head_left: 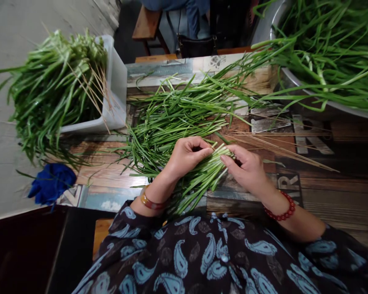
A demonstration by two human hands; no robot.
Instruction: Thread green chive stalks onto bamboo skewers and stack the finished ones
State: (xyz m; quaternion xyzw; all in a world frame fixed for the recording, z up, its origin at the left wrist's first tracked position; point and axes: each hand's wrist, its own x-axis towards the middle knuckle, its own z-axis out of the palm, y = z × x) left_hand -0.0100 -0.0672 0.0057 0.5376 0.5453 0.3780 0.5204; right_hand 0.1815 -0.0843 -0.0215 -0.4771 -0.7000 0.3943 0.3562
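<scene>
A bundle of green chives lies near the table's front edge, its pale stem ends pointing up and right. My left hand is closed on the stems at the bundle's upper left, thumb and forefinger pinched together. On the right side of the same stem ends, my right hand pinches with thumb and forefinger. Just beyond my hands, a loose pile of chives spreads over the table. Thin wooden skewers lie to the right of my right hand.
A white bin at the left holds chives with skewers on top. At the back right stands a metal bowl heaped with loose chives. A blue cloth or glove lies at the left edge. Beyond the table are a wooden stool and a person's legs.
</scene>
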